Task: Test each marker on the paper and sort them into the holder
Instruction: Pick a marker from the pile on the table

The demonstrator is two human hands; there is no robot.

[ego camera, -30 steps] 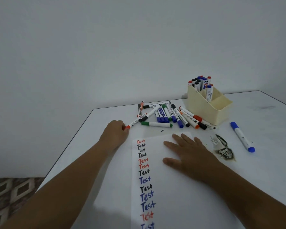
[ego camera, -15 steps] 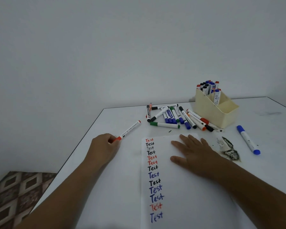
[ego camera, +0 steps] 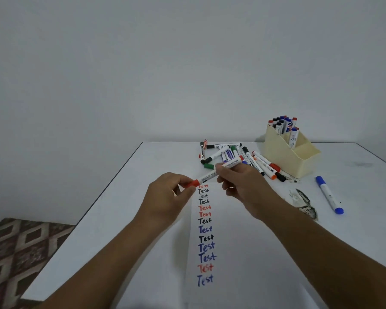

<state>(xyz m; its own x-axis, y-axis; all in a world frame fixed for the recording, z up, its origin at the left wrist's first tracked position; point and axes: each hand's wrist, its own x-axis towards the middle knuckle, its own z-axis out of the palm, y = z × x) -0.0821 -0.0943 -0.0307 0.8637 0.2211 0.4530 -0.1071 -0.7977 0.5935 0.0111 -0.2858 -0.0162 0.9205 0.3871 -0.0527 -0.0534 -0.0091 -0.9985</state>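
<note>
Starting at the far left, a patterned brown rug [ego camera: 20,248] shows on the floor beside the white table [ego camera: 125,210]. Now the left hand [ego camera: 165,197], raised above the table, pinches the red cap [ego camera: 193,183] of a red whiteboard marker [ego camera: 212,175] between thumb and fingers. The marker runs up and to the right, tilted, straight into the right hand [ego camera: 243,184], whose fingers curl round the white barrel; both hands have a firm grip on it, one at each end. Beneath them lies the sheet of paper [ego camera: 243,253], carrying a column of the word "Test" [ego camera: 206,229] in red, black and blue, and the marker hangs just above the top of that column. Behind the hands, a loose pile of markers [ego camera: 232,155] lies scattered on the table, with black, blue, green and red caps all tangled together. Right of the pile stands the cream marker holder [ego camera: 292,157], its rear compartment crowded with upright markers, one blue-capped marker standing in the middle compartment. In front of it sits a crumpled ink-stained tissue [ego camera: 305,204], and just beyond that, well apart from the pile, a lone blue marker [ego camera: 329,195] lies flat on the table.
</note>
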